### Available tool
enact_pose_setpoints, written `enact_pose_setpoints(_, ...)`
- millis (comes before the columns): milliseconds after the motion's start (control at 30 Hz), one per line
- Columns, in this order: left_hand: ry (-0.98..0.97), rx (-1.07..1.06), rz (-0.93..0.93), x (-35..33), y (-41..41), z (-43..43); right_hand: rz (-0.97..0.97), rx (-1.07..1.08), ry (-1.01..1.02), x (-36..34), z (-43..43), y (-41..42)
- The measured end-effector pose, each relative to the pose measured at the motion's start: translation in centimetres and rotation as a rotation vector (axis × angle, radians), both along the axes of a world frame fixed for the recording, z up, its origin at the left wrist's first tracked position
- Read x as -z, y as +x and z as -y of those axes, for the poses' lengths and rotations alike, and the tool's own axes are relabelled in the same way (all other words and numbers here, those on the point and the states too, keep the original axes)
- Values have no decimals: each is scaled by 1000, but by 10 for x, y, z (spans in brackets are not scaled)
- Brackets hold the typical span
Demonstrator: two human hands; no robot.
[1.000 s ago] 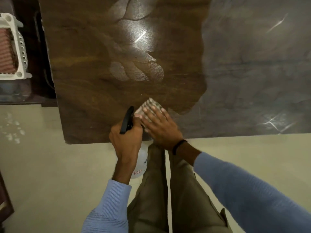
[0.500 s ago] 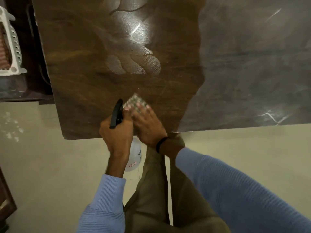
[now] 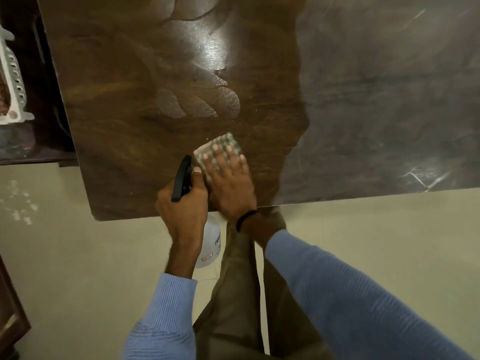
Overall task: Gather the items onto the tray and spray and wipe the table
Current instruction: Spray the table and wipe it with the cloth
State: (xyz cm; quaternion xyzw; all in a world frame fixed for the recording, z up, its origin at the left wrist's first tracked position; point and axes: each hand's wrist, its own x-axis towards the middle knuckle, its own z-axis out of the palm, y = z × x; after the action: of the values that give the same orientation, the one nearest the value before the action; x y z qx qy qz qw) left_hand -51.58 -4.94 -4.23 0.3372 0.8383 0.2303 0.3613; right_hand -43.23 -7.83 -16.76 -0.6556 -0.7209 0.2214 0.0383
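- Worktop (image 3: 130,100): dark brown wood, glossy, with a wet sheen at its middle; a duller grey zone covers its right part.
- Basket (image 3: 11,81): white, slotted, beyond the worktop's left edge.
- Right hand (image 3: 228,183): flat, fingers (image 3: 215,152) spread, pressing a cloth down near the worktop's front edge.
- Left hand (image 3: 184,209): fingers curled closed around the bottle's neck, at the front edge.
- Bottle (image 3: 210,242): clear body hanging below the front edge, black trigger head above the fist.
- Cloth (image 3: 223,141): checked, folded, touching the worktop.
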Motion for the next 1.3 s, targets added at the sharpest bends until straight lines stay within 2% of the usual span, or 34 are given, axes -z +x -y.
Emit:
enact_pose_setpoints(100,-7,19,10,-6,10,-1,-80,-169,8,-1,33,11)
enact_pose_setpoints(200,-31,19,50,-8,21,-4,8,-195,8,0,57,69)
enact_pose_setpoints(267,-31,55,66,-7,30,-4,99,-78,-31,0,57,115)
enact_pose_setpoints(333,-24,81,80,-7,41,-5,109,97,-56,-2,36,149)
enact_pose_setpoints(400,-28,80,102,-5,52,-4,81,279,-50,1,3,155)
enact_pose_setpoints(467,-43,85,109,-2,61,-3,103,373,-25,2,-21,134)
enact_pose_setpoints(533,-49,105,112,-2,70,-5,87,305,-22,6,-19,111)
enact_pose_setpoints(600,-41,125,108,-3,76,-9,38,122,-25,6,8,102)
enact_pose_setpoints(700,-25,160,101,-5,84,-18,41,-17,-6,4,54,129)
enact_pose_setpoints(800,-30,179,110,-2,94,-28,86,155,-54,0,57,174)
enact_pose_setpoints(967,-59,235,137,7,118,-44,83,508,-50,7,-27,210)
enact_pose_setpoints(1200,-78,373,155,8,154,-65,94,527,-62,9,-47,208)
enact_pose_setpoints(1300,-33,370,127,8,162,-70,98,536,-74,8,-48,206)
